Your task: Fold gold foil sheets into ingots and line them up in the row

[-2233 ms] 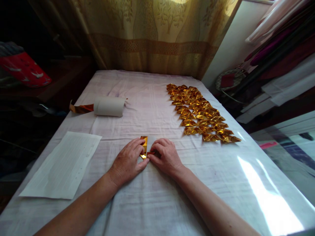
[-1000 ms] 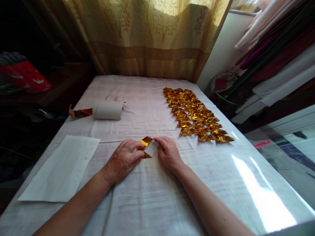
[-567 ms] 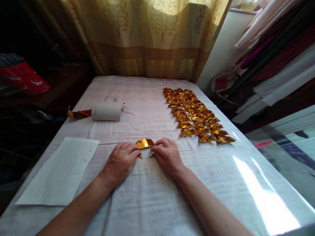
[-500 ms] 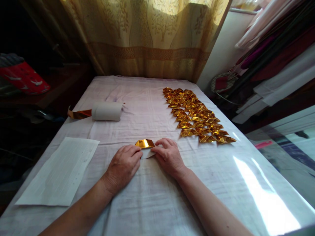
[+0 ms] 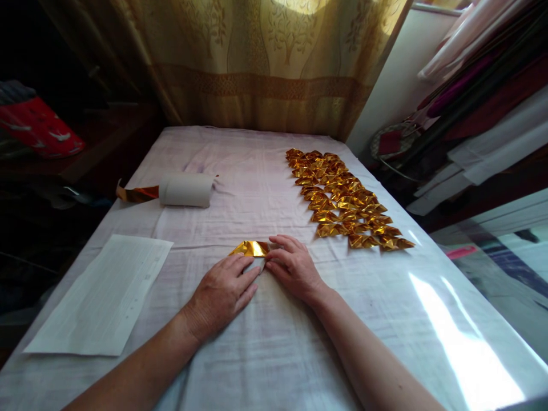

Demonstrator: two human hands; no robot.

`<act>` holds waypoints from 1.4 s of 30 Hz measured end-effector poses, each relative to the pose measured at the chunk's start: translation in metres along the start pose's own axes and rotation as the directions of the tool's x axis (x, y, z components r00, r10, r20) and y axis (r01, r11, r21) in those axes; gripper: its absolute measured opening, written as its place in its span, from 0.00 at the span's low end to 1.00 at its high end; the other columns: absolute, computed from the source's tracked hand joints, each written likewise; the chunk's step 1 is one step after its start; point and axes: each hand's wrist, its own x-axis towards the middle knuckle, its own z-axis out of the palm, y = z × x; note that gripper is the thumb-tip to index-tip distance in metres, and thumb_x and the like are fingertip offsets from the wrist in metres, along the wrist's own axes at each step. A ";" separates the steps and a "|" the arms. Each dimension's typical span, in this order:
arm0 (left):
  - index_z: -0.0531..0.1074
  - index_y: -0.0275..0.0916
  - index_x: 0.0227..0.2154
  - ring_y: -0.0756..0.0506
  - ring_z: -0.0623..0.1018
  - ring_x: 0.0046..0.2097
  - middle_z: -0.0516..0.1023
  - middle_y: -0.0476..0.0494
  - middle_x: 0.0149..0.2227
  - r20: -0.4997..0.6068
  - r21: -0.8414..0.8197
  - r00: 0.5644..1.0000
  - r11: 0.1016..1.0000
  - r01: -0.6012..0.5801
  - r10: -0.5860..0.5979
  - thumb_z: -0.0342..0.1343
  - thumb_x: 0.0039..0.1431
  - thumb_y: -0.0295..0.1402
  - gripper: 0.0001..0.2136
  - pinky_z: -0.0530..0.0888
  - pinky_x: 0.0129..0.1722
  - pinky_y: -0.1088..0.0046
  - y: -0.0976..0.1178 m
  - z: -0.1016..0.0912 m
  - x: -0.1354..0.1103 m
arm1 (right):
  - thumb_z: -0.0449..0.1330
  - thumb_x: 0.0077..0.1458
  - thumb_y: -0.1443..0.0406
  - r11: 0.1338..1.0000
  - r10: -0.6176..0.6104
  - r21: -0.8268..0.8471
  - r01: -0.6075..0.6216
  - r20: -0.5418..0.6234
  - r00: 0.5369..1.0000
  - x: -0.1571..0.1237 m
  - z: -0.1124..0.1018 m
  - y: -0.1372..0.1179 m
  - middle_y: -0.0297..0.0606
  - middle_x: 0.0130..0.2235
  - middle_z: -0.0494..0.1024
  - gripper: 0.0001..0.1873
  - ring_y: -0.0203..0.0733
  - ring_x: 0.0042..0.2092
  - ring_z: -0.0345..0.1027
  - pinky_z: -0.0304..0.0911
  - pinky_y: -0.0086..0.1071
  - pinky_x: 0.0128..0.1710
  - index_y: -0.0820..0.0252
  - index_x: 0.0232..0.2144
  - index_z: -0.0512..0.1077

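Since half a second before, the left grip (image 5: 226, 290) had flattened, its fingers sliding over the white underside of the gold foil piece (image 5: 250, 248), which now lay lower on the table (image 5: 299, 354). Both grips were released and spread palm down, grasping nothing: the left pressed the piece's near edge with its fingertips and the right grip (image 5: 294, 266) pressed its right end. The rows of folded gold pieces (image 5: 351, 212) lay beyond and right of the right grip, well apart, the white roll (image 5: 186, 189) lay well beyond the left grip, and the white sheet (image 5: 103, 294) lay to its left.
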 end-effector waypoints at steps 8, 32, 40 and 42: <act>0.69 0.39 0.55 0.38 0.74 0.55 0.75 0.37 0.53 0.002 0.003 1.000 1.000 -0.016 0.016 0.54 0.62 0.30 0.18 0.73 0.56 0.57 0.002 -0.002 0.000 | 0.64 0.58 0.65 0.999 0.046 -0.017 -0.046 -0.005 0.999 0.003 0.002 -0.007 0.43 0.52 0.77 0.04 0.49 0.55 0.67 0.62 0.45 0.52 0.55 0.37 0.74; 0.71 0.38 0.54 0.38 0.73 0.54 0.75 0.37 0.53 0.082 0.080 0.994 0.994 -0.078 0.071 0.54 0.63 0.31 0.17 0.73 0.56 0.56 0.003 -0.006 0.006 | 0.64 0.58 0.66 0.993 0.118 -0.017 -0.118 -0.019 0.993 0.007 0.006 -0.010 0.39 0.48 0.79 0.02 0.47 0.51 0.70 0.59 0.42 0.50 0.55 0.34 0.73; 0.70 0.36 0.56 0.37 0.72 0.56 0.75 0.37 0.53 0.066 0.087 0.996 0.994 -0.066 0.060 0.54 0.63 0.32 0.18 0.72 0.57 0.55 0.001 -0.001 0.003 | 0.63 0.59 0.65 0.993 0.112 -0.033 -0.113 -0.028 0.993 0.007 0.006 -0.012 0.39 0.47 0.79 0.02 0.47 0.50 0.70 0.60 0.41 0.48 0.55 0.33 0.72; 0.71 0.35 0.55 0.37 0.73 0.56 0.75 0.36 0.53 0.066 0.091 0.996 0.994 -0.062 0.056 0.55 0.62 0.32 0.18 0.72 0.57 0.55 0.001 -0.001 0.003 | 0.63 0.59 0.65 0.993 0.113 -0.037 -0.114 -0.030 0.993 0.007 0.006 -0.012 0.39 0.47 0.79 0.02 0.46 0.51 0.70 0.60 0.41 0.49 0.55 0.33 0.72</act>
